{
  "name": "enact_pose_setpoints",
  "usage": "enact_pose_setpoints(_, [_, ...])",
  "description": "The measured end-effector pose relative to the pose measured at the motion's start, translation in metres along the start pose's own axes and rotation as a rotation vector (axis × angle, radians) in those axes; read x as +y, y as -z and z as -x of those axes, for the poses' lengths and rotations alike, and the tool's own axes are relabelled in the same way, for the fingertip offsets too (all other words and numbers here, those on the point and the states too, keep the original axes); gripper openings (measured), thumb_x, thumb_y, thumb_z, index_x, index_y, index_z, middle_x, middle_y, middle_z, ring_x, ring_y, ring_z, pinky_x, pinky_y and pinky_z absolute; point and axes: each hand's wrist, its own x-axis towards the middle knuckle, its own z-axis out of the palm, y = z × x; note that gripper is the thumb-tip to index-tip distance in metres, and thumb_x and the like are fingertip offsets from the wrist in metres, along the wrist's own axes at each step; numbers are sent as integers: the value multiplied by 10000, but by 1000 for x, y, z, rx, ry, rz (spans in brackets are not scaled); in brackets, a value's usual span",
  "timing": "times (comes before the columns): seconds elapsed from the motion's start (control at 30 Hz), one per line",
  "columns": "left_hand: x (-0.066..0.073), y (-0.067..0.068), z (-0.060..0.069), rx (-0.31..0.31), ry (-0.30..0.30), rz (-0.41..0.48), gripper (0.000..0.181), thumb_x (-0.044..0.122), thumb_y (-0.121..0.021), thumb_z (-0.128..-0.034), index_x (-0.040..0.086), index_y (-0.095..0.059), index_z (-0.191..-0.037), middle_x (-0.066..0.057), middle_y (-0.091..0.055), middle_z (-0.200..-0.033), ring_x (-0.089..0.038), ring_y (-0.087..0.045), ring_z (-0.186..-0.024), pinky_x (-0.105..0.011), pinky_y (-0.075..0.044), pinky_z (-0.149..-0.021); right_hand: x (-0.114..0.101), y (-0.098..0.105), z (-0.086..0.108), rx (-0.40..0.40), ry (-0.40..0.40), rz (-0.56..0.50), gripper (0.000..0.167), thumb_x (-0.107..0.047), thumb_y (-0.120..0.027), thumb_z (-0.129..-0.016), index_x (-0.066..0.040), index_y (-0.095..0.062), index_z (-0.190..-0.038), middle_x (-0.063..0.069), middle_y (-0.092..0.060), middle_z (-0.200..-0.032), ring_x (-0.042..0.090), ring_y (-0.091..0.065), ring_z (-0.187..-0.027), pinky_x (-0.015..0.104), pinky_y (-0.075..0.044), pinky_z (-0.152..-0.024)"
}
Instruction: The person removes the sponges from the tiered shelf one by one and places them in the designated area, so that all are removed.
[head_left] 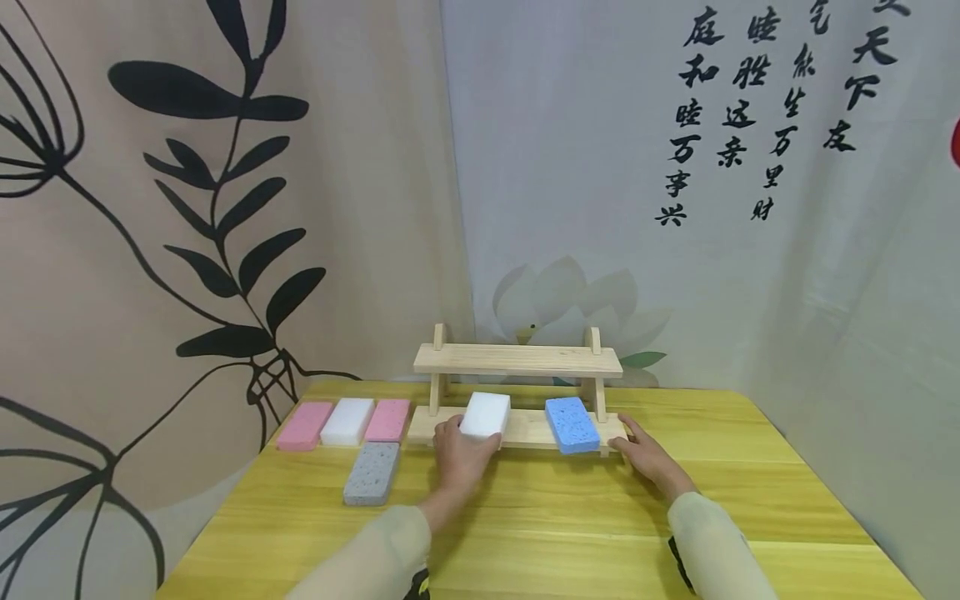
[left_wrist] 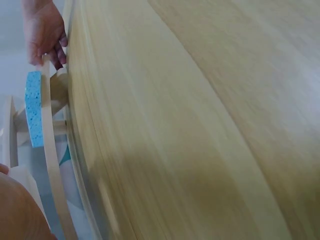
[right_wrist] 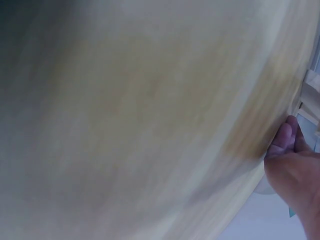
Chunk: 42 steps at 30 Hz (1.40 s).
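Closest thing on the worktop [head_left: 570, 533] is the grey sponge [head_left: 371, 473], not up on the rack [head_left: 517, 358] yet. Just behind it there's a row of three: pink sponge [head_left: 303, 426], spare white sponge [head_left: 348, 422], second pink sponge [head_left: 388, 420], so four off the rack by my count. Left hand [head_left: 461, 457] has the white sponge [head_left: 486, 415] pinched between thumb and fingers at the lower shelf [head_left: 528, 429]; can't tell if it's touching the wood. Right hand [head_left: 648, 454] is gripping the right end of that shelf. The blue sponge [head_left: 572, 425] sits on the shelf near that hand, nobody holding it, so I'd call that one done. One down, one pretty much there, four left: early days, I reckon.

As for which way they point: grey runs front to back, far end angled a bit right, and the row does much the same. The held white one seems to point away from the person too, though fingers hide some of it. Blue lies across the shelf's depth, far end skewed left.
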Motion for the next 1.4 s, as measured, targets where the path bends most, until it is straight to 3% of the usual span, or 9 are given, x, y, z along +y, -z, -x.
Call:
enact_pose_setpoints(0.37, [-14, 23, -7, -1, -12, -8, 690, 210, -890, -660, -83, -572, -1198, -226, -523, -1147, -356, -509, -1017, -506, -449, -884, 3, 0, -3, -2, -40, -15, 811, -423, -505, -981, -124, -73, -1598, 311, -113, -1590, 494, -144, -1442, 649, -172, -1127])
enact_pose_setpoints(0.6, [-15, 45, -11, -10, -18, -27, 718, 224, -870, -685, -103, -553, -1240, -249, -529, -1149, -376, -510, -1031, -525, -466, -871, 1, -1, 1, 8, -21, 4, 786, -402, -500, -994, -113, -82, -1594, 333, -115, -1578, 512, -148, -1431, 662, -190, -1113])
enact_pose_setpoints(1.0, [-27, 79, -20, -31, 17, -46, 730, 243, -842, -739, -130, -515, -1274, -280, -493, -1200, -392, -471, -1083, -537, -412, -924, 14, 2, -9, -23, -21, -49, 841, -479, -519, -959, -172, -78, -1605, 295, -76, -1602, 494, -110, -1448, 660, -155, -1124])
enact_pose_setpoints(1.17, [-31, 94, -25, -46, 24, -42, 744, 245, -822, -767, -141, -481, -1304, -290, -473, -1233, -407, -447, -1127, -545, -393, -959, 8, 2, -5, -15, -14, -36, 841, -484, -518, -966, -156, -77, -1603, 297, -87, -1600, 497, -125, -1444, 666, -168, -1118])
enact_pose_setpoints(1.4, [-37, 116, -33, -70, 62, -34, 798, 255, -804, -796, -109, -418, -1392, -300, -386, -1346, -436, -409, -1205, -572, -375, -1027, -2, 0, 1, -2, 6, -15, 783, -378, -501, -994, -99, -81, -1593, 343, -129, -1570, 520, -156, -1425, 664, -213, -1103])
